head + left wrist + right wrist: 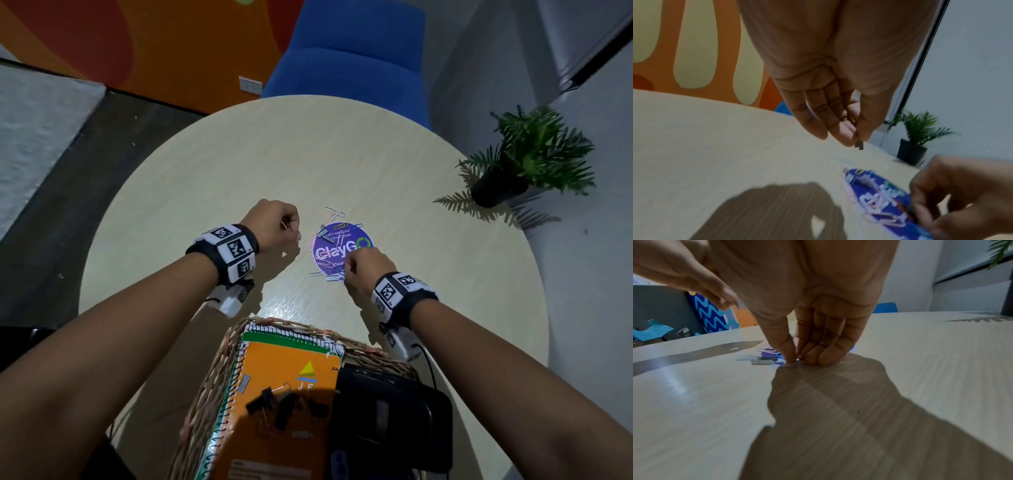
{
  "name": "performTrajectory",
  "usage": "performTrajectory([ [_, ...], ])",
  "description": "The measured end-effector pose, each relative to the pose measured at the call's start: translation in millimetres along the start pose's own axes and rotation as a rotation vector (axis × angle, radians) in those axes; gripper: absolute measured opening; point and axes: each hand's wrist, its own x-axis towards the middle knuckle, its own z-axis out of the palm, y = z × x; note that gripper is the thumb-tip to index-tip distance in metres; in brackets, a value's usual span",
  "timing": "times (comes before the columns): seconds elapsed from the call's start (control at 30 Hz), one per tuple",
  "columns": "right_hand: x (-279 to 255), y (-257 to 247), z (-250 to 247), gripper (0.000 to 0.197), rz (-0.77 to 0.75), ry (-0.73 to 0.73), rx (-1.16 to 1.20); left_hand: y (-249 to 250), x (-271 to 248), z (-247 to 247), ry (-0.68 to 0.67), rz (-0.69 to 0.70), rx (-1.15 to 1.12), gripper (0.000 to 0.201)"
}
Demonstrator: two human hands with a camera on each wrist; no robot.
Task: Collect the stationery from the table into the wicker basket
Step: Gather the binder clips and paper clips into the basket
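Wicker basket [205, 394] is sitting at the near edge of the table [205, 164], already carrying an orange notebook [291, 394] and black binder clips [274, 407], while loose paper clips [334, 214] are lying scattered on and around the round purple sticker [349, 243] further out. Left hand [274, 226] is hovering above the tabletop, pinching a small dark clip (too blurred to name for sure), and the right hand [370, 270] is pressing down at the sticker's near edge, thumb and fingertips [791, 356] closing on a flat clip. Thin wire lying flush could be slipping out of that pinch, or the clips could be sliding away across the smooth top.
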Motion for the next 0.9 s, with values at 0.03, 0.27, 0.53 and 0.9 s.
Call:
performTrajectory([
  [0.03, 0.4, -1.0, 0.2, 0.019, 0.012, -0.002, 0.014, 3.5, -9.2, -5.3, 0.007, 0.021, -0.026, 0.018],
  [0.27, -11.2, -5.8, -7.0, 0.024, 0.003, 0.041, 0.059, 20.4, -96.9, -14.2, -0.131, 0.148, -0.156, 0.009],
  [0.53, -36.7, -11.8, -39.3, 0.005, -0.214, 0.041, 0.184, 0.6, -165.5, 20.2, -0.468, 0.214, -0.089, 0.014],
  [0.9, -131.6, -72.6, -44.8, 0.014, -0.587, -0.326, 0.034, -0.2, -114.4, -20.6, -0.092, 0.11, -0.016, 0.017],
])
